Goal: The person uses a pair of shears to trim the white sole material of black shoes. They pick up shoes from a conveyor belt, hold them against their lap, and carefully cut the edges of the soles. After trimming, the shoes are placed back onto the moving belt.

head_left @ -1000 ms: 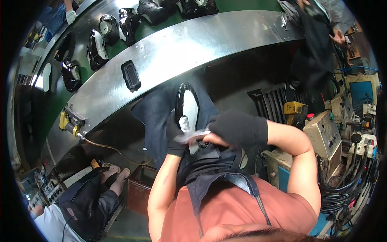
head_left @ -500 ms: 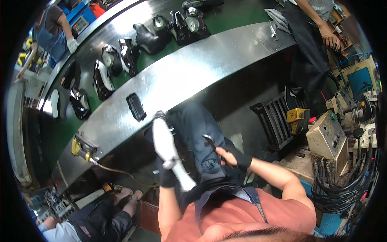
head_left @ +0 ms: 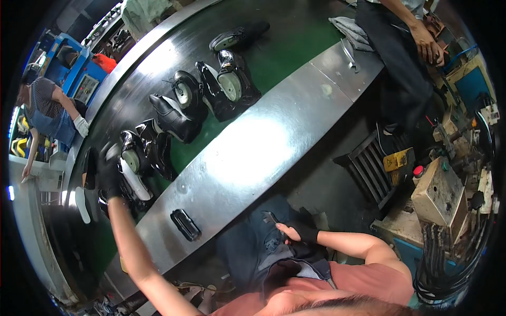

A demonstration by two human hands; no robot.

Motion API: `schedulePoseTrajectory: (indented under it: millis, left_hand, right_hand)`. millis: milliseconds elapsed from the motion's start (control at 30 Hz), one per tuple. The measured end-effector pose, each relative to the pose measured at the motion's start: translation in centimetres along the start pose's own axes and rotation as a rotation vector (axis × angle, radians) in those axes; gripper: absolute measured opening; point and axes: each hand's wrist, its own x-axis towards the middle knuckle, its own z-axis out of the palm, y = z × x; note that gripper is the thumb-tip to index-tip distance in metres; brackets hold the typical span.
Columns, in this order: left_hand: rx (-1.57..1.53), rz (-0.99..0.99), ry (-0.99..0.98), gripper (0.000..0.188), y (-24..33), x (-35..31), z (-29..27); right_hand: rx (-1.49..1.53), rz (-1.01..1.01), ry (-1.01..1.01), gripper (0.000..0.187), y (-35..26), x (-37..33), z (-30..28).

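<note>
My left hand [head_left: 109,179], in a black fingerless glove, reaches out over the green conveyor among black shoes. Its fingers are blurred. Beside it lies a glossy black shoe with a white sole [head_left: 134,179], and a small pale patch [head_left: 112,151] shows at the fingertips; whether the hand holds anything is hidden. My right hand [head_left: 296,233], also in a black glove, is closed round a dark hand tool with a metal head [head_left: 269,217], held above my lap. The tool's exact kind is unclear.
More black shoes [head_left: 176,118] lie on the green conveyor [head_left: 284,50]. A black oblong tray [head_left: 185,225] rests on the steel ledge [head_left: 232,158]. A co-worker in overalls [head_left: 52,113] stands far left, another person [head_left: 392,63] at far right. A control box [head_left: 437,187] with hoses is at right.
My left hand has swung from my lap out to the conveyor at left; the long white-faced item it held is no longer seen there. My right hand still holds the tool. The view has shifted.
</note>
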Motion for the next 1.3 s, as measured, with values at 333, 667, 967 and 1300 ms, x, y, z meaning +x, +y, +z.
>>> schedulePoseTrajectory:
  millis: [333,667,967,1300]
  left_hand:
    - [0.359,0.488,0.164,0.066,8.4,-2.2,35.6]
    - [0.316,0.244,0.220,0.058,5.7,-3.8,32.8]
    - [0.856,0.106,-0.629,0.053,7.6,-0.5,28.2]
    - [-0.662,-0.373,0.120,0.064,4.9,-40.1,3.6]
  right_hand:
    - [0.057,-0.072,-0.036,0.071,2.0,3.6,1.4]
    - [0.111,-0.019,-0.053,0.075,-1.0,0.6,0.9]
    - [0.020,0.006,-0.171,0.080,2.6,2.1,1.5]
    - [0.064,-0.167,0.019,0.069,5.8,-2.5,-0.1]
